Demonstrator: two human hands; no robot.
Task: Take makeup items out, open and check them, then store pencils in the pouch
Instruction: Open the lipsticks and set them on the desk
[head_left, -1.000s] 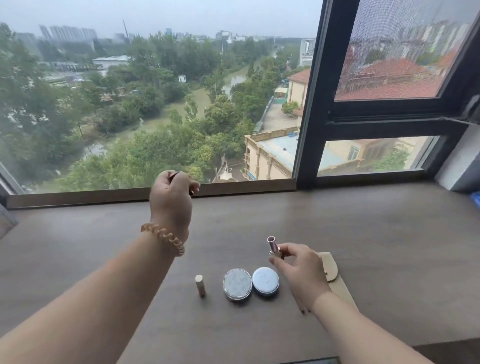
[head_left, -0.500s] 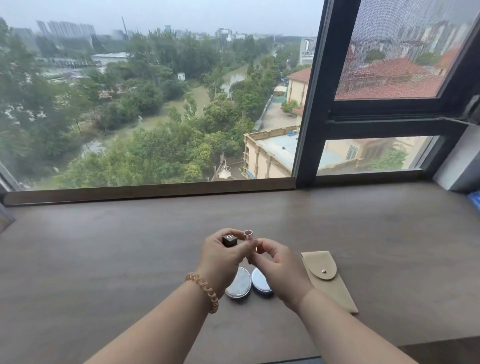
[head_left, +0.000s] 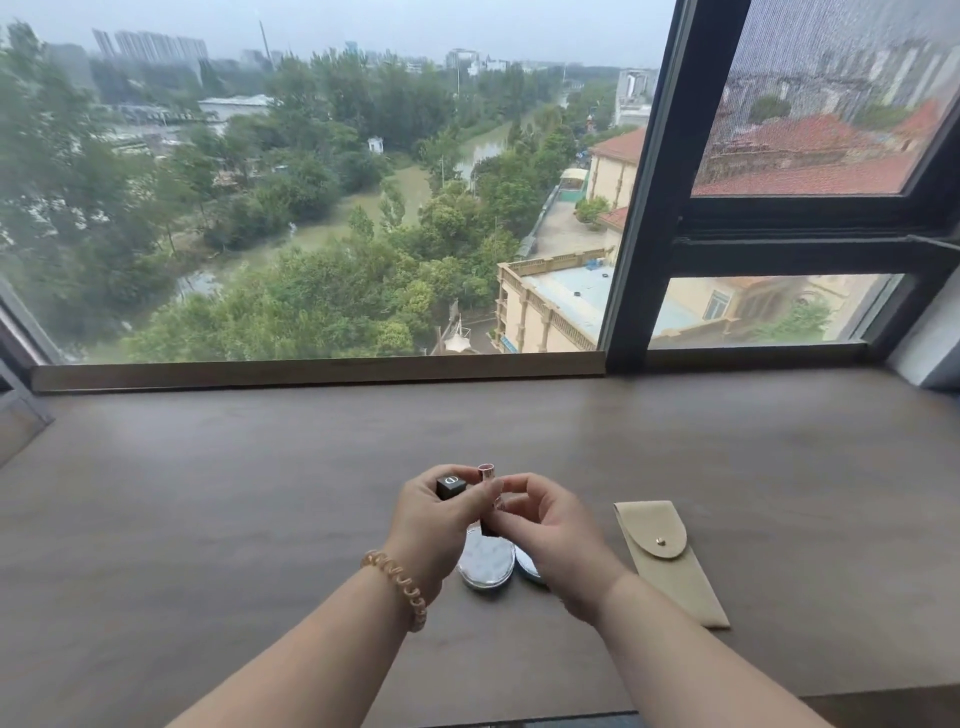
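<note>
Before you, the brown wooden table (head_left: 260, 519) bears two round compacts (head_left: 485, 569), touching, and a beige snap pouch (head_left: 670, 561) nearby.

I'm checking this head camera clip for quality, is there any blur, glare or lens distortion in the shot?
Head view: soft overcast daylight, no harsh glare on the desk; wide-angle bending tilts the window frame; the left hand, right hand and lipstick look slightly soft; mesh hazes the upper right pane.

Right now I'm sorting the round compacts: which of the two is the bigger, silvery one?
The left compact, under the left hand: larger, mottled silver lid. The right compact is smaller, bluish, mostly hidden by the right hand.
</note>
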